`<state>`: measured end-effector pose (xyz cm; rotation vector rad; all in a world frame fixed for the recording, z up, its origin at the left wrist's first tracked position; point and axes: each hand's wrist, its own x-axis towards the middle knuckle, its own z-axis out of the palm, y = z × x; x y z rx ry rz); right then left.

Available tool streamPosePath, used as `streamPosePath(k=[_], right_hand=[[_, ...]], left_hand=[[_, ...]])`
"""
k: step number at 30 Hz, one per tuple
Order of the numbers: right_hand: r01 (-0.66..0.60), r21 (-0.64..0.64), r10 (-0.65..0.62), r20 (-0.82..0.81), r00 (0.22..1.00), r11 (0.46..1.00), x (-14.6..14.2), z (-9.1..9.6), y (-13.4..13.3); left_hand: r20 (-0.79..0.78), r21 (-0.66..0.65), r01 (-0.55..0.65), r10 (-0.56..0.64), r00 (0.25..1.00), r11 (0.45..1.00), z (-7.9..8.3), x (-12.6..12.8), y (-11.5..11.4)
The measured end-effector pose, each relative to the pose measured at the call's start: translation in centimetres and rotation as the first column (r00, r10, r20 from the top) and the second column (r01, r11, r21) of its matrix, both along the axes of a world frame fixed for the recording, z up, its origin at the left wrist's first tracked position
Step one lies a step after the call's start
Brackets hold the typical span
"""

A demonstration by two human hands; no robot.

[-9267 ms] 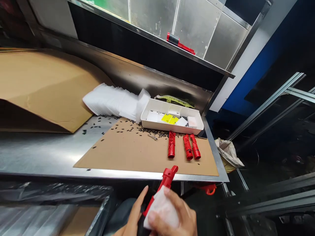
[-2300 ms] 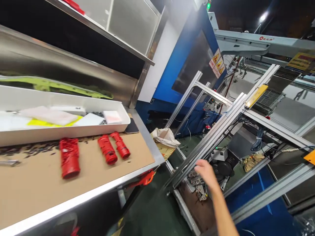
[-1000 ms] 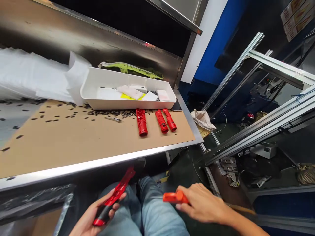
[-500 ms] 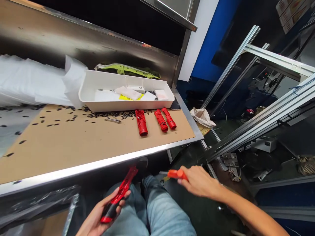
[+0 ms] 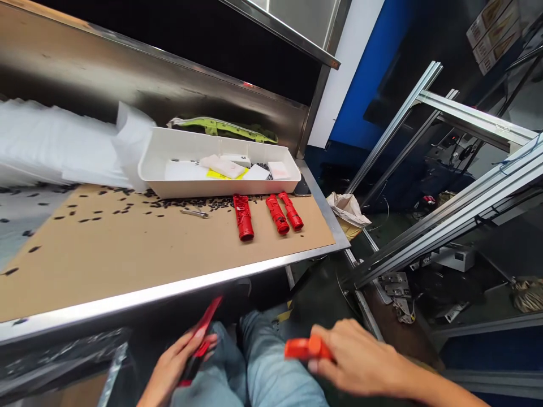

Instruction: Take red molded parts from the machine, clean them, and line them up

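My left hand (image 5: 176,362) is wrapped around a red and black plastic housing (image 5: 203,333), held above my lap. The housing tilts, its red end pointing up toward the table edge. Further right, my right hand (image 5: 356,356) grips an orange-handled knife (image 5: 299,349), pointed left toward the housing but apart from it. Its blade cannot be made out now. On the table lie a wider red plastic piece (image 5: 243,219) and two narrower ones, a red tube (image 5: 277,215) and another red tube (image 5: 291,211).
A long white tray (image 5: 220,187) holds papers and small black bits. Dark bits and metal tweezers (image 5: 195,213) lie on the brown table covering (image 5: 139,249). White sheets (image 5: 63,144) are stacked left. A paper bag (image 5: 348,208) and metal frame (image 5: 394,135) stand right.
My right hand with the orange-handled knife has come lower and nearer to me. The red and black housing has turned and dropped slightly in my left hand.
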<state>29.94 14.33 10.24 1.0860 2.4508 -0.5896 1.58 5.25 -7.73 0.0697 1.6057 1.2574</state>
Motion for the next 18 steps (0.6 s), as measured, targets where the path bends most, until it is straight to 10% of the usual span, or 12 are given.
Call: streamPosePath(k=[6, 18], right_hand=[[-0.040, -0.009, 0.040, 0.027, 0.999, 0.999, -0.8, -0.6, -0.6], [-0.056, 0.070, 0.055, 0.017, 0.998, 0.996, -2.8, -0.5, 0.4]], left_hand=[[0.475, -0.018, -0.081, 0.080, 0.876, 0.997, 1.3, -0.5, 0.0], [0.514, -0.005, 0.055, -0.044, 0.857, 0.998, 0.8, -0.5, -0.7]])
